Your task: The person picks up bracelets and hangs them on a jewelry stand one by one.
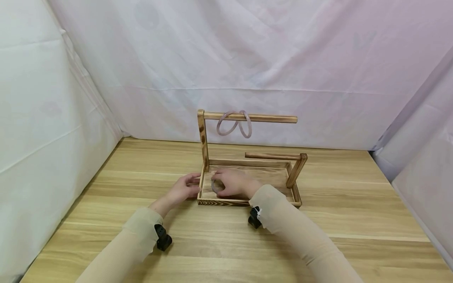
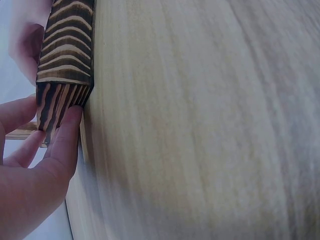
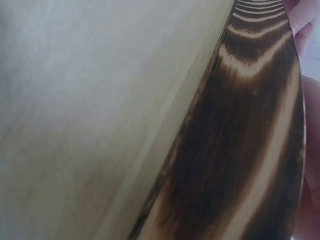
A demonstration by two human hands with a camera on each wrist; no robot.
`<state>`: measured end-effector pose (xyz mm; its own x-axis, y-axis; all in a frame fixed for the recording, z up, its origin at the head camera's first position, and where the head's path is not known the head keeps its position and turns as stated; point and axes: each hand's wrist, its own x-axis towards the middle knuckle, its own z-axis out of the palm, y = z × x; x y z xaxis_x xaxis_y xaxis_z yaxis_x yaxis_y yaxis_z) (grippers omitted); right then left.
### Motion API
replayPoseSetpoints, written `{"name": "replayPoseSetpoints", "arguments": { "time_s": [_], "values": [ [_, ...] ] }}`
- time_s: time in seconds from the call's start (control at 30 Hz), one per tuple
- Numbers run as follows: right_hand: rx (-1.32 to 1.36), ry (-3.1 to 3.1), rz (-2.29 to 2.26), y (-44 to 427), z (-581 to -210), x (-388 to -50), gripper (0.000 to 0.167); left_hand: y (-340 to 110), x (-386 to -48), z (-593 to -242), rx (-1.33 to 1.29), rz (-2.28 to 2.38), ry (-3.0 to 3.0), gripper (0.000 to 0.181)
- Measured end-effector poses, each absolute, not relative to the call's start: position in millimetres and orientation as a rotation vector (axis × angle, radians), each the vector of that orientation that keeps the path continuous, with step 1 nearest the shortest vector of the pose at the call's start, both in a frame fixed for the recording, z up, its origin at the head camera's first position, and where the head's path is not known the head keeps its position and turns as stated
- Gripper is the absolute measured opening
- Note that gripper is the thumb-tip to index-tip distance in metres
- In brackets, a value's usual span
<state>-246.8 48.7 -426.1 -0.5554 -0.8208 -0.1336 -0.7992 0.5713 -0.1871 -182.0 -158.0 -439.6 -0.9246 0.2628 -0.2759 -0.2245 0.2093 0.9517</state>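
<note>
A dark-grained wooden tray stand (image 1: 223,202) rests on the table, its front wall also filling much of the right wrist view. My left hand (image 1: 182,190) touches the tray's left end; in the left wrist view, its fingers (image 2: 19,114) and thumb lie against that end wall. Inside the tray, toward its left side, my right hand (image 1: 233,182) grips a pale bangle (image 1: 213,185) whose far part is covered by the fingers. Two pale purple bangles, a left one (image 1: 218,127) and a right one (image 1: 249,131), hang from the upper bar (image 1: 272,117).
A shorter, lower bar (image 1: 269,156) extends leftward from the right post (image 1: 296,171). The left post (image 1: 203,141) carries the upper bar. Wood-grained tabletop (image 1: 212,243) surrounds the stand, and white cloth (image 1: 247,51) hangs behind and at both sides.
</note>
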Motion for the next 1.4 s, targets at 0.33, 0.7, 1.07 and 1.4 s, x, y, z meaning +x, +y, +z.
{"name": "replayPoseSetpoints", "arguments": {
  "time_s": [0.33, 0.7, 1.07, 1.4],
  "values": [
    [-1.320, 2.595, -0.165, 50, -423, -244, 0.055, -156, -182, -440, 0.037, 1.764, 2.110, 0.056],
    [-1.337, 2.588, -0.317, 58, -419, -241, 0.057, -154, -181, -438, 0.032, 1.758, 2.119, 0.057],
    [-1.309, 2.593, -0.361, 63, -408, -236, 0.060, -156, -180, -435, 0.043, 1.737, 2.146, 0.057],
    [-1.299, 2.583, -0.413, 66, -402, -231, 0.061, -156, -179, -435, 0.038, 1.731, 2.152, 0.057]
  ]
}}
